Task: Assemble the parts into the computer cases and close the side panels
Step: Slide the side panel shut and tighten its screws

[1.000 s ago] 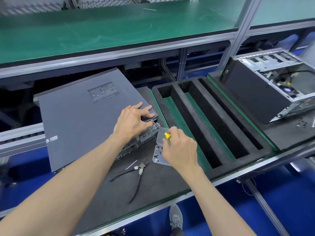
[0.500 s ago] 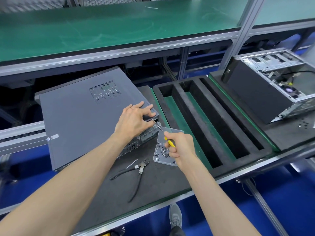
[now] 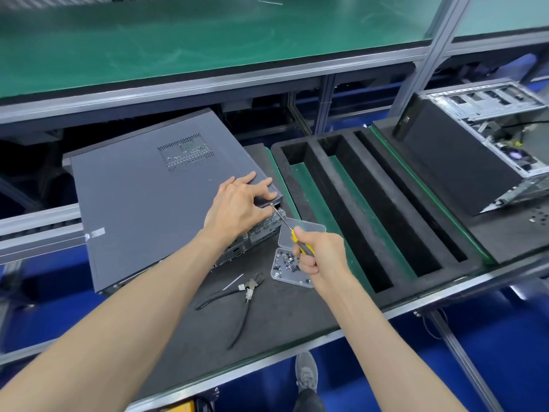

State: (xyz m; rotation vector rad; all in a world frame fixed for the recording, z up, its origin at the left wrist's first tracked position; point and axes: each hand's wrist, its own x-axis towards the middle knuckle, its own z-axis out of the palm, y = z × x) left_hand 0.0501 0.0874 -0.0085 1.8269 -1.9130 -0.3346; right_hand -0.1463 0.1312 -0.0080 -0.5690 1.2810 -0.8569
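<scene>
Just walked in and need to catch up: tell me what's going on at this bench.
A person is fastening the side panel on the grey computer case. The left hand presses on the case's near corner while the right hand grips a yellow-handled screwdriver, its tip at the case's rear edge. An open clear screw box and pliers lie beside it. A second case sits open to the right.

You are facing a matt grey metal side panel [image 3: 142,197], a clear glossy plastic screw box [image 3: 292,270], and matt black foam tray [image 3: 377,209].
</scene>
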